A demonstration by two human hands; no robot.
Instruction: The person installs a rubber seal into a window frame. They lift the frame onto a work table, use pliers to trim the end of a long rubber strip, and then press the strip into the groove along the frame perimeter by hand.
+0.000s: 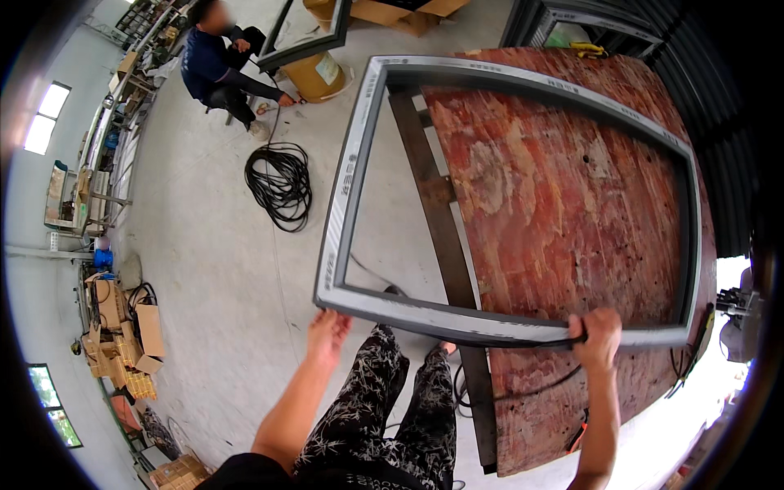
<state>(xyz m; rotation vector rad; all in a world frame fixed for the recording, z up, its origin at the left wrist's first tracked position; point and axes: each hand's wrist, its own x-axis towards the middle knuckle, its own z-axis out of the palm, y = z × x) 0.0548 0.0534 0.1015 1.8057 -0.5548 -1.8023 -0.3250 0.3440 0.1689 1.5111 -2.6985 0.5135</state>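
Window frame [347, 175], grey metal, rectangular, unglazed: lies partly on the bench [563, 204], its far and right-hand rails over the worn red board, its left rail and near left corner overhanging the concrete floor [212, 269].

Right hand [596, 336]: clenched over the near rail close to the frame's right corner, pinching a thin black cord or gasket strip [535, 388] against the metal; the strip droops below that hand across the board.

Left hand [328, 333]: fingers loose and spread, palm at the underside of the near left corner, touching or just short of it; a closed grip is not shown.

Progress, as judged: frame is set on the bench and steadied; no pane sits in it, and the black strip appears seated only at the right hand, if at all, with the remaining rails looking bare.

Between the hands: patterned black-and-white trousers [384, 400] of the wearer.

Beyond the left hand, well apart: coil of black cable [279, 184] on the floor; further off, a seated person in dark clothing [216, 69] beside a second dark frame [306, 37] and a yellow drum [317, 75].

Left of the left hand, by the wall: stacked cardboard boxes [122, 335].
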